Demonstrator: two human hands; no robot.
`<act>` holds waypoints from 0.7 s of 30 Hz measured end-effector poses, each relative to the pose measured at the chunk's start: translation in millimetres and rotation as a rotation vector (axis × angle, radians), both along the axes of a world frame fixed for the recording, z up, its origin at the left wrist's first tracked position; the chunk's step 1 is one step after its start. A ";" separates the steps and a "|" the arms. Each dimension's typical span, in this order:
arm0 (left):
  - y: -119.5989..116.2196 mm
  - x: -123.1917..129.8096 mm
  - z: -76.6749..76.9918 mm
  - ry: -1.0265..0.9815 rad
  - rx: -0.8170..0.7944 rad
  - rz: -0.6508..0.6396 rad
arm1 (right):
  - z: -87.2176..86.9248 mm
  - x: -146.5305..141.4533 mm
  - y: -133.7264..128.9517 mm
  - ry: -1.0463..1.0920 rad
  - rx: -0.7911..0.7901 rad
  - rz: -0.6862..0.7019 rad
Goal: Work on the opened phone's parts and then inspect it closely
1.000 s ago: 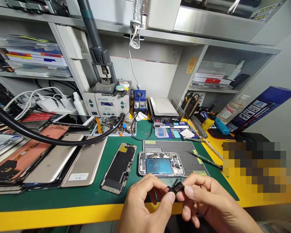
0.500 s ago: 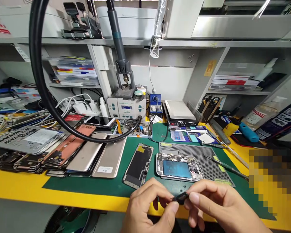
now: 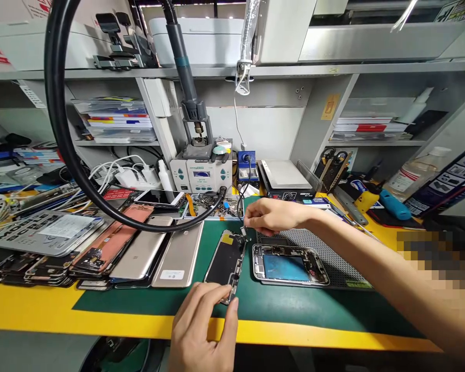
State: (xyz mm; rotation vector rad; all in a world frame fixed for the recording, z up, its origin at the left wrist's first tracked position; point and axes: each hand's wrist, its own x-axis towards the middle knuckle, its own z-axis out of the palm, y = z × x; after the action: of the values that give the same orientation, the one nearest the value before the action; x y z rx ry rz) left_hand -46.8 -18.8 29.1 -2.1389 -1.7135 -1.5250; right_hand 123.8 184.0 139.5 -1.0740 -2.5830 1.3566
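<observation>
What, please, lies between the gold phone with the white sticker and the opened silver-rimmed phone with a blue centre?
The head view shows a black rectangular screen panel there, with green mat showing on either side.

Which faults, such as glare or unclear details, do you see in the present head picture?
Head view: square blocks hide a patch at the right; head view: the steel panel shines; head view: details just below the right hand are too small to make out.
</observation>
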 end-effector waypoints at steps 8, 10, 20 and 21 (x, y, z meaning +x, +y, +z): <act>19.5 -7.7 14.2 0.078 -0.014 0.019 | -3.7 -11.6 8.2 -0.069 -0.021 0.131; 30.9 -11.3 23.5 0.118 -0.092 0.057 | -1.8 -13.1 4.0 -0.064 -0.001 0.145; 48.3 -6.7 36.5 -0.085 -0.325 -0.092 | 17.2 -11.1 -34.8 -0.019 0.180 0.085; 46.5 -6.7 36.0 -0.095 -0.309 -0.115 | 18.3 -10.5 -38.6 -0.010 0.196 0.074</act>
State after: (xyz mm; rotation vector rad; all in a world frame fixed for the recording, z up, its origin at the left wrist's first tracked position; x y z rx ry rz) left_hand -53.5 27.7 65.1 -2.3799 -2.0090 -1.4951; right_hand 113.2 145.4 157.8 -0.9658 -2.7187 1.0836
